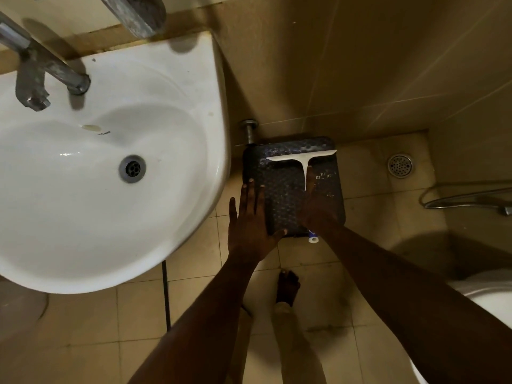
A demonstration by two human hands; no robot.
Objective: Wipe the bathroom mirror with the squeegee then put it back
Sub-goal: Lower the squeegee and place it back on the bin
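One bare foot point(288, 286) stands nearest, on a floor point(194, 314) of square beige tiles with pale grout lines. At 4 o'clock the curved white rim of a toilet point(487, 303) shows, smooth and glossy.

Two bare forearms reach forward from the bottom of the view. The left hand point(250, 217) is flat and spread, fingers straight and slightly fanned, its palm over the near left corner of one dark square stool point(282, 206) with rounded corners and a bumpy, dimpled plastic top. The right hand point(314, 200) lies over the stool's right half, fingers extended forward along the handle of the squeegee point(302, 159); whether it grips the handle or only rests beside it I cannot tell. There is one squeegee, white, T-shaped, lying flat on the stool top with its long thin blade across the far edge at 12 o'clock and its handle pointing back toward the person. A small white and blue tube point(313, 236) pokes out under the stool's near edge.

At 9 o'clock sits one white ceramic sink point(194, 112), round-bowled, with a metal drain and one dull steel tap point(50, 67). At 2 o'clock, one round perforated metal floor drain point(400, 165) sits in the tiles; a grey hose point(465, 199) curves at 3 o'clock.
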